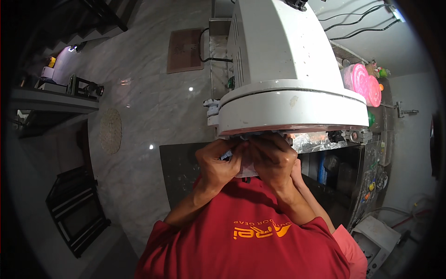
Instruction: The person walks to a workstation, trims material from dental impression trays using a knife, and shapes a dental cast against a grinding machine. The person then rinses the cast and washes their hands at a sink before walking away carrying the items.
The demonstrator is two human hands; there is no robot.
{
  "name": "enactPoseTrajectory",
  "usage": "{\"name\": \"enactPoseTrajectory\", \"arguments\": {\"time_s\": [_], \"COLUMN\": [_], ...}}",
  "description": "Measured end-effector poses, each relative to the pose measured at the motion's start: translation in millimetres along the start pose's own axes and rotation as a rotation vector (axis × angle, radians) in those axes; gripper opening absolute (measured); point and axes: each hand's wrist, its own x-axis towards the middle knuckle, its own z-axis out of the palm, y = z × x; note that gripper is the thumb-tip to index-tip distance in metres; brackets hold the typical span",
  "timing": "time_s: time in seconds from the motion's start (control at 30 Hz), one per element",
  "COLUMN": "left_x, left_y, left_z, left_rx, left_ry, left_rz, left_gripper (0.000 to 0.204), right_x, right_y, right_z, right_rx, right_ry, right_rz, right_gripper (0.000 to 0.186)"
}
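My left hand (219,160) and my right hand (273,158) are side by side in front of my chest, just under the rim of a large white machine (292,111). Both have their fingers curled in a pinch, with the tips close together. What they pinch is mostly hidden by the fingers and the machine's edge. Between and below them shows a pale, translucent sheet (247,167), and a small bluish bit appears by my left fingers. Close behind my right hand is another person's forearm (312,195), coming from a pink sleeve (349,249).
A dark mat (182,167) lies on the grey marble-look floor at left, with a brown mat (186,51) farther off. Pink round containers (360,80) stand right of the machine. An open dark cabinet (344,172) is at right. A black metal rack (79,209) stands at far left.
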Motion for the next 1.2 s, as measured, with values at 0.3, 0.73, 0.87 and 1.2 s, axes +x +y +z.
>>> {"name": "enactPoseTrajectory", "arguments": {"time_s": [0.3, 0.73, 0.87, 1.2], "left_x": [6.5, 2.6, 3.7, 4.6], "left_y": [-3.7, -9.5, -9.9, -8.0], "left_z": [9.1, 10.1, 10.1, 11.9], "left_rx": [-0.098, -0.079, -0.092, -0.058], "left_ry": [0.027, 0.037, 0.044, 0.041], "left_rz": [0.015, 0.033, 0.046, 0.053], "left_gripper": [0.006, 0.014, 0.015, 0.013], "right_x": [-6.6, 1.4, 0.6, 7.1], "right_y": [-6.0, -9.1, -7.1, 4.4], "right_z": [1.5, -2.2, -3.2, -1.0], "right_rx": [-0.013, -0.084, -0.104, -0.139], "right_ry": [0.032, -0.029, -0.034, -0.041], "right_rz": [0.145, 0.087, 0.051, -0.125], "right_gripper": [0.023, 0.022, 0.02, 0.021]}}
